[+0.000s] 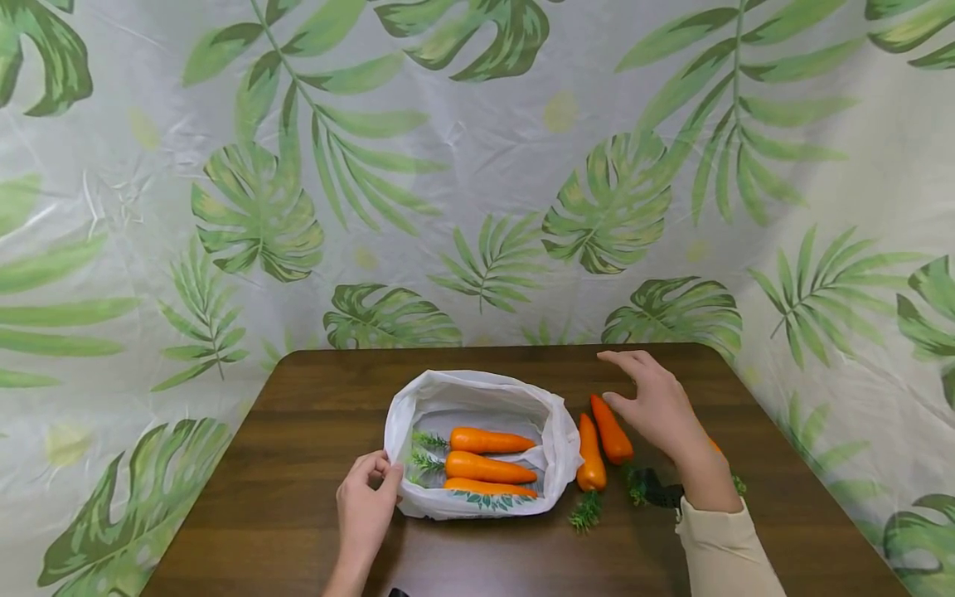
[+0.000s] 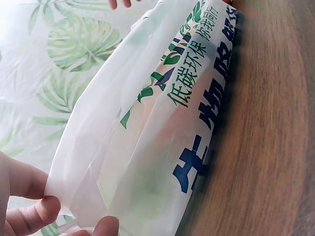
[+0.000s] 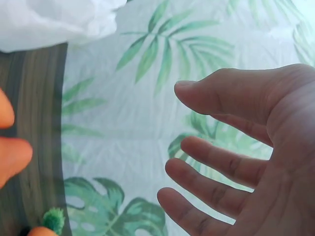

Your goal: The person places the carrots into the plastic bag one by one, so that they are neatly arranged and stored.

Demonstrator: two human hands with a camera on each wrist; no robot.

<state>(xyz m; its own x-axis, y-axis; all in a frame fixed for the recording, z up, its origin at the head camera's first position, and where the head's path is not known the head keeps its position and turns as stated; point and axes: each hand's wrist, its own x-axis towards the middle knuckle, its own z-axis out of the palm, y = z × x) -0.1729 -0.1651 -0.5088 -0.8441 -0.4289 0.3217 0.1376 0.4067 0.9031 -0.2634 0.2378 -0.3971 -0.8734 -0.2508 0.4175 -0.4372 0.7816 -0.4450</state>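
A white plastic bag (image 1: 563, 448) stands on the table with its mouth spread wide. Inside lie several orange carrots (image 1: 488, 468) with green tops toward the left. My left hand (image 1: 366, 502) pinches the bag's left rim; in the left wrist view its fingertips (image 2: 34, 216) hold the thin plastic. To the bag's right, two carrots (image 1: 591, 456) lie side by side on the wood. Raised above the table, my right hand (image 1: 660, 406) is just right of them, fingers spread and holding nothing, as the right wrist view also shows. Part of another carrot (image 1: 715, 445) peeks out behind the right wrist.
The brown wooden table (image 1: 298, 464) has its far edge against a leaf-patterned curtain (image 1: 492, 166). A dark band (image 1: 660, 491) sits at the right wrist. Green and blue lettering (image 2: 189, 73) covers the bag's near side.
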